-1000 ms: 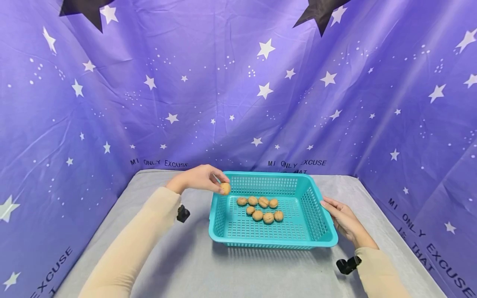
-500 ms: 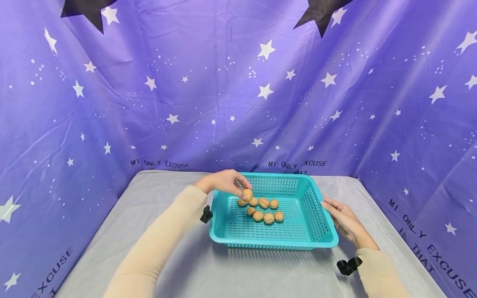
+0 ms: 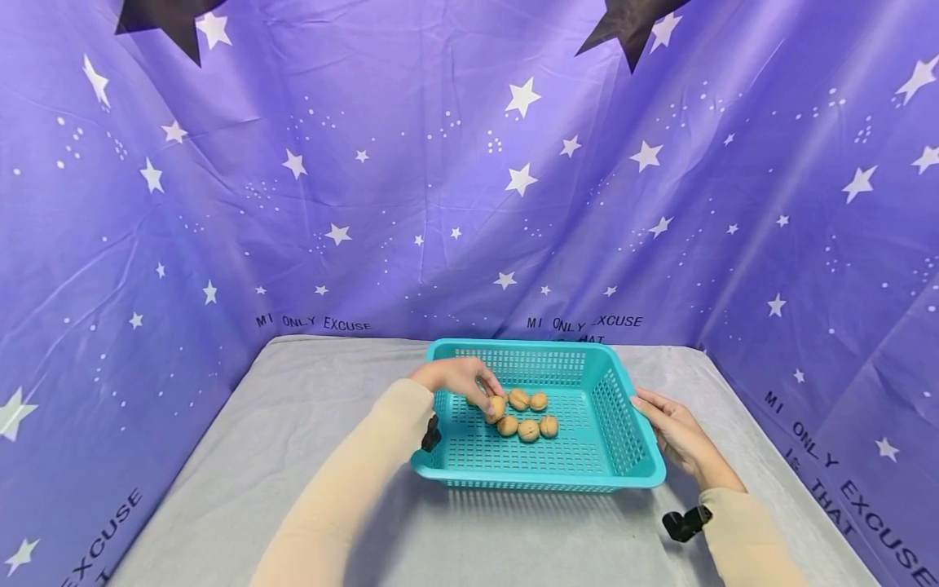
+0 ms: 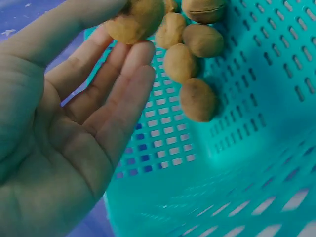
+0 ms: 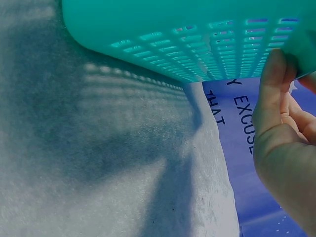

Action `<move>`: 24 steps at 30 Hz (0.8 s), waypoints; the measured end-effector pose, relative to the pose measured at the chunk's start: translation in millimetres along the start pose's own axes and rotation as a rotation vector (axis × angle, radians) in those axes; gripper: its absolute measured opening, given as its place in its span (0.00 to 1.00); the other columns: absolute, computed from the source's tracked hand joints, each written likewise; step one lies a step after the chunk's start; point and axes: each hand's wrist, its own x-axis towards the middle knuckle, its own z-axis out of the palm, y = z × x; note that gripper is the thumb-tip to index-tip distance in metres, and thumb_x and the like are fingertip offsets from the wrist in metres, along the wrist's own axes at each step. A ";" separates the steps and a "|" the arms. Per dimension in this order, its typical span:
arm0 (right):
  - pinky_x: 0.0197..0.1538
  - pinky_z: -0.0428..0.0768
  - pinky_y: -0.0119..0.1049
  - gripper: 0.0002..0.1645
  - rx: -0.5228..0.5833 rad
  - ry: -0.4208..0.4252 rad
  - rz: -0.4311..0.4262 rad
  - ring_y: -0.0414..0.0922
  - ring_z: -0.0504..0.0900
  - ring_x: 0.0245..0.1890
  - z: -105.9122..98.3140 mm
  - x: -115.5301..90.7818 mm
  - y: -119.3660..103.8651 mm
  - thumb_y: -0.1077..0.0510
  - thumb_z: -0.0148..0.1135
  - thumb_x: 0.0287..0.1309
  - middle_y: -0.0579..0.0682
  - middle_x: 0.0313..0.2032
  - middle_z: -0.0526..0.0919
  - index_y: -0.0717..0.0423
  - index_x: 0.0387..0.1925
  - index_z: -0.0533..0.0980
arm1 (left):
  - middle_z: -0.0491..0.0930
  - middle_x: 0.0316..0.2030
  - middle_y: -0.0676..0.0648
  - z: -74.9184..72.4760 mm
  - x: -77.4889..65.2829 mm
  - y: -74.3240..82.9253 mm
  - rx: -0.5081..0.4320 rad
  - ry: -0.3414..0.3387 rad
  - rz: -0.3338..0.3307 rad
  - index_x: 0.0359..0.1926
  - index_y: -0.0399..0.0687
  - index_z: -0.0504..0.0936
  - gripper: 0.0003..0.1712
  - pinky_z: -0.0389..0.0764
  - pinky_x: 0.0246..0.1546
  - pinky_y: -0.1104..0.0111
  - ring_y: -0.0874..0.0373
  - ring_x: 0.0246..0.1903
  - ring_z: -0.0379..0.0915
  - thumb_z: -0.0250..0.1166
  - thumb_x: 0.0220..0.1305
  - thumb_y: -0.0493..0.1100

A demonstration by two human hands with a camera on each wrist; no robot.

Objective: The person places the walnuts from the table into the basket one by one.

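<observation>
My left hand (image 3: 460, 378) reaches over the left side of a turquoise plastic basket (image 3: 528, 481) and pinches a walnut (image 3: 496, 408) between thumb and fingertips. Close up in the left wrist view, this walnut (image 4: 138, 19) sits at the fingertips, above the other walnuts (image 4: 197, 98) lying on the slotted floor. Those form two short rows; the left hand partly covers the back row (image 3: 518, 399), while the front row (image 3: 528, 430) shows beside the held nut. At the basket's right side, my right hand (image 3: 678, 430) holds the rim, its thumb (image 5: 273, 69) against the perforated wall.
A grey cloth (image 3: 293, 408) covers the table under the basket. Purple curtains (image 3: 411, 163) with white stars and printed lettering enclose the back and both sides. Each wrist carries a small black camera (image 3: 686, 523).
My left hand has carried the walnut from over the basket's left rim rightward and down, close to the rows. The right hand stays at the right rim; the basket has not moved.
</observation>
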 end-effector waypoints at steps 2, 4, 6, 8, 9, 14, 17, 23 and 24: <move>0.46 0.85 0.37 0.43 0.003 0.002 0.000 0.39 0.85 0.43 0.4 -0.6 -0.6 0.53 0.56 0.74 0.42 0.45 0.85 0.75 0.74 0.48 | 0.83 0.43 0.57 5.0 3.0 -3.3 -0.014 -0.007 -0.032 0.53 0.49 0.86 0.19 0.81 0.49 0.65 0.60 0.46 0.78 0.75 0.60 0.41; 0.46 0.85 0.36 0.43 0.000 -0.004 -0.002 0.38 0.85 0.43 0.4 -1.2 -1.0 0.53 0.55 0.75 0.41 0.45 0.84 0.75 0.74 0.48 | 0.83 0.41 0.58 9.6 5.8 -6.5 -0.006 -0.011 -0.065 0.51 0.51 0.87 0.18 0.81 0.48 0.66 0.63 0.44 0.78 0.76 0.58 0.42; 0.46 0.85 0.36 0.43 0.005 0.001 0.000 0.38 0.85 0.43 1.1 -2.0 -1.8 0.53 0.55 0.75 0.41 0.46 0.84 0.75 0.74 0.48 | 0.83 0.41 0.58 13.6 8.0 -9.2 0.001 -0.021 -0.093 0.49 0.53 0.87 0.17 0.81 0.47 0.67 0.64 0.43 0.78 0.76 0.58 0.43; 0.46 0.85 0.36 0.43 0.004 0.000 -0.001 0.38 0.85 0.43 1.4 -2.6 -2.4 0.53 0.55 0.75 0.42 0.47 0.84 0.74 0.74 0.48 | 0.83 0.40 0.59 16.4 10.2 -11.2 0.015 -0.026 -0.110 0.47 0.55 0.87 0.16 0.81 0.47 0.67 0.65 0.43 0.78 0.77 0.57 0.43; 0.46 0.85 0.36 0.43 0.003 0.001 0.000 0.38 0.85 0.43 1.4 -2.7 -2.5 0.53 0.55 0.75 0.43 0.47 0.84 0.74 0.74 0.48 | 0.83 0.40 0.59 17.7 11.1 -12.0 0.022 -0.028 -0.113 0.47 0.56 0.87 0.16 0.81 0.47 0.68 0.65 0.43 0.78 0.77 0.56 0.44; 0.46 0.85 0.36 0.42 0.006 -0.001 0.004 0.38 0.85 0.43 1.2 -2.6 -2.1 0.53 0.54 0.75 0.44 0.47 0.84 0.75 0.74 0.48 | 0.83 0.40 0.59 21.4 13.2 -12.2 0.022 -0.036 -0.122 0.47 0.55 0.88 0.17 0.80 0.47 0.69 0.65 0.42 0.78 0.78 0.55 0.42; 0.46 0.85 0.37 0.43 0.006 0.002 0.005 0.38 0.85 0.43 1.1 -2.3 -1.6 0.53 0.55 0.75 0.44 0.47 0.85 0.75 0.74 0.48 | 0.83 0.39 0.58 22.9 11.9 -9.4 0.034 -0.052 -0.136 0.46 0.54 0.88 0.17 0.81 0.45 0.70 0.65 0.41 0.78 0.78 0.55 0.42; 0.47 0.85 0.38 0.43 -0.008 0.003 0.007 0.39 0.85 0.43 0.7 -0.8 -0.8 0.52 0.55 0.75 0.44 0.46 0.84 0.74 0.74 0.48 | 0.82 0.37 0.58 26.9 11.9 -6.9 0.078 -0.072 -0.191 0.44 0.54 0.88 0.15 0.81 0.43 0.70 0.65 0.39 0.78 0.78 0.54 0.40; 0.47 0.85 0.39 0.43 -0.010 0.001 0.007 0.39 0.85 0.43 0.8 -0.5 -0.8 0.52 0.55 0.75 0.44 0.46 0.84 0.74 0.74 0.48 | 0.82 0.37 0.58 27.0 12.1 -7.1 0.087 -0.070 -0.197 0.44 0.55 0.88 0.15 0.80 0.43 0.70 0.65 0.39 0.77 0.78 0.54 0.40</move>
